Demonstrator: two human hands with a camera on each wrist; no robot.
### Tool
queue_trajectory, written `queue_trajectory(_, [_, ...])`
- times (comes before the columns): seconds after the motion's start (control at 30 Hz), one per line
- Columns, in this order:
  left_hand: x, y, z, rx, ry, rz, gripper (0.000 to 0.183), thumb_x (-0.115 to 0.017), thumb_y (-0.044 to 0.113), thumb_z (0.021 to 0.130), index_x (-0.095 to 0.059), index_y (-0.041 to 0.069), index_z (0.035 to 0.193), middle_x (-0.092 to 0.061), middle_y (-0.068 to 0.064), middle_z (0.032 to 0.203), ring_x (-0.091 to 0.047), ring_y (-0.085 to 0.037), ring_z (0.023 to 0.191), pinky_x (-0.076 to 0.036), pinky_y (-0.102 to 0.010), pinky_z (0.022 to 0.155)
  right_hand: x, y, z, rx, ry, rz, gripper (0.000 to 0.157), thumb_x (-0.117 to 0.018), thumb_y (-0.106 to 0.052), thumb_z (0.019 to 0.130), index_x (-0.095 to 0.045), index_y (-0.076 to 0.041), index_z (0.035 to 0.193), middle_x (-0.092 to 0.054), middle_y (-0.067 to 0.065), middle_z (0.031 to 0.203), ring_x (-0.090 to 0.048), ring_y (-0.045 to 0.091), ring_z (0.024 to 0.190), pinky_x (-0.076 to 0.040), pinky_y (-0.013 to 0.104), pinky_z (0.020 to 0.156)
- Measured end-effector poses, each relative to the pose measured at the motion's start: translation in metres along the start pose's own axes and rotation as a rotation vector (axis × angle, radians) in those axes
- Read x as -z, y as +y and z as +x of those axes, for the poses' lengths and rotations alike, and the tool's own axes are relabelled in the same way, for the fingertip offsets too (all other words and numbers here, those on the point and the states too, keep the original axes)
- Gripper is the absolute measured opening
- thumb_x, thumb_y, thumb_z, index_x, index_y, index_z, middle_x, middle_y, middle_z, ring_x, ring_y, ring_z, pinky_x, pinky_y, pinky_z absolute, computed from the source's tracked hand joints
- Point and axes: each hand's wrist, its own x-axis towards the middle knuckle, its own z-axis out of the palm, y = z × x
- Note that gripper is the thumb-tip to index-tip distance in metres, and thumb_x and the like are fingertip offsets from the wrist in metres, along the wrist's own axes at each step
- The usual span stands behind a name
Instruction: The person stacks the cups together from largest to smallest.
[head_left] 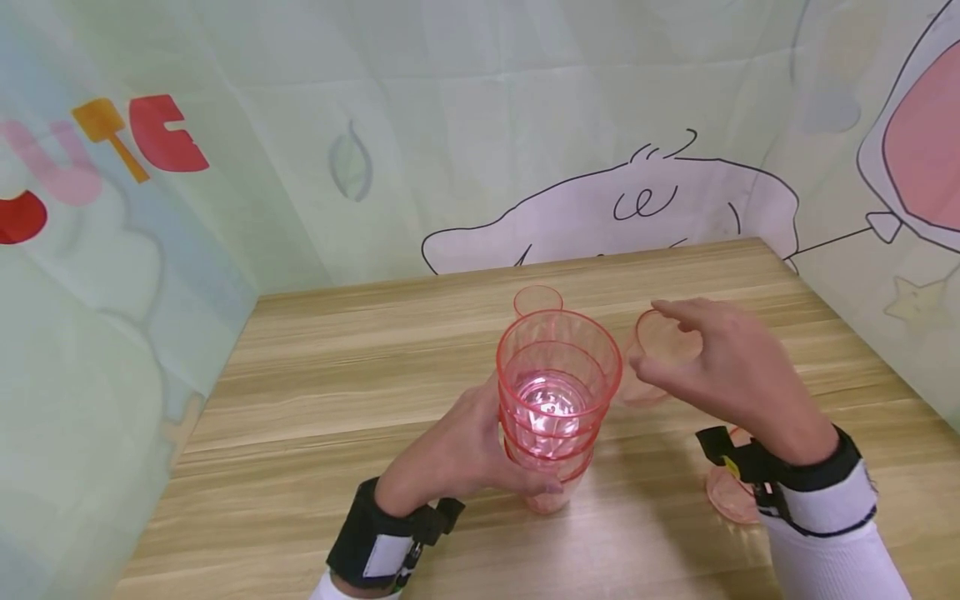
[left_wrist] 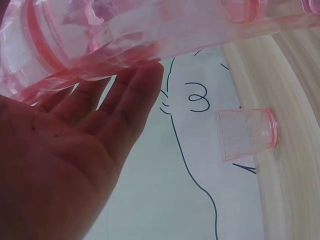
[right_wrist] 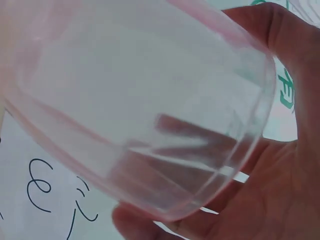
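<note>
My left hand [head_left: 468, 446] grips a stack of nested clear pink cups [head_left: 558, 396], with the thumb across the front and the fingers round the far side. The stack is upright, its open rims facing up. In the left wrist view the stack [left_wrist: 115, 37] passes above the palm and fingers. To the right of it, my right hand [head_left: 723, 367] has thumb and fingers round the upper part of another pink cup [head_left: 645, 387]. The right wrist view shows that cup [right_wrist: 135, 90] close up, thumb at its edge and fingers seen through its clear wall.
Behind the stack stands another pink cup [head_left: 537, 298], also visible in the left wrist view. One more pink cup [head_left: 731, 496] is on the wooden table [head_left: 322, 400], partly hidden under my right wrist. A printed cloth [head_left: 420, 108] hangs along the table's back and sides.
</note>
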Motion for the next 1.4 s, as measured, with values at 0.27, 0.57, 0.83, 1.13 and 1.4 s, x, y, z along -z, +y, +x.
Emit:
queue_trajectory(0.27, [0.001, 0.0, 0.0, 0.012, 0.003, 0.008, 0.095, -0.097, 0.027, 0.066, -0.041, 0.026, 0.143, -0.061, 0.012, 0.129, -0.058, -0.007, 0.117, -0.05, -0.033, 0.1, 0.005, -0.004, -0.001, 0.013, 0.065, 0.051, 0.059, -0.084, -0.037, 0.077, -0.07, -0.005, 0.124, -0.072, 0.014, 0.111, -0.067, 0.029, 0.088, -0.05, 0.041, 0.062])
queue_trajectory(0.57, [0.002, -0.001, 0.0, 0.005, 0.004, 0.025, 0.095, -0.097, 0.025, 0.065, -0.042, 0.025, 0.143, -0.061, 0.013, 0.129, -0.059, -0.007, 0.117, -0.049, -0.032, 0.1, 0.009, -0.01, -0.004, 0.002, 0.118, 0.09, 0.056, -0.087, -0.034, 0.075, -0.072, -0.008, 0.122, -0.073, 0.01, 0.11, -0.065, 0.024, 0.089, -0.051, 0.035, 0.062])
queue_trajectory(0.83, [0.002, -0.001, 0.0, 0.01, -0.004, 0.013, 0.096, -0.097, 0.027, 0.067, -0.04, 0.026, 0.144, -0.06, 0.012, 0.13, -0.058, -0.007, 0.117, -0.051, -0.032, 0.098, 0.01, -0.012, -0.005, 0.036, 0.239, 0.146, 0.053, -0.09, -0.022, 0.071, -0.074, -0.01, 0.119, -0.074, 0.008, 0.105, -0.063, 0.018, 0.087, -0.044, 0.012, 0.063])
queue_trajectory(1.13, [0.002, -0.001, 0.0, 0.015, -0.011, 0.013, 0.097, -0.097, 0.025, 0.067, -0.038, 0.026, 0.145, -0.059, 0.013, 0.131, -0.057, -0.007, 0.119, -0.05, -0.032, 0.1, 0.012, -0.012, -0.005, 0.069, 0.37, 0.223, 0.053, -0.09, -0.011, 0.066, -0.075, -0.008, 0.117, -0.074, 0.007, 0.104, -0.06, 0.0, 0.086, -0.046, 0.01, 0.064])
queue_trajectory(1.4, [0.002, -0.001, 0.0, 0.009, -0.012, 0.014, 0.098, -0.097, 0.023, 0.067, -0.037, 0.027, 0.145, -0.059, 0.013, 0.132, -0.056, -0.007, 0.12, -0.049, -0.033, 0.101, 0.013, -0.014, -0.004, 0.063, 0.465, 0.262, 0.053, -0.089, -0.004, 0.064, -0.075, -0.004, 0.116, -0.074, 0.01, 0.105, -0.06, -0.005, 0.089, -0.045, 0.009, 0.066])
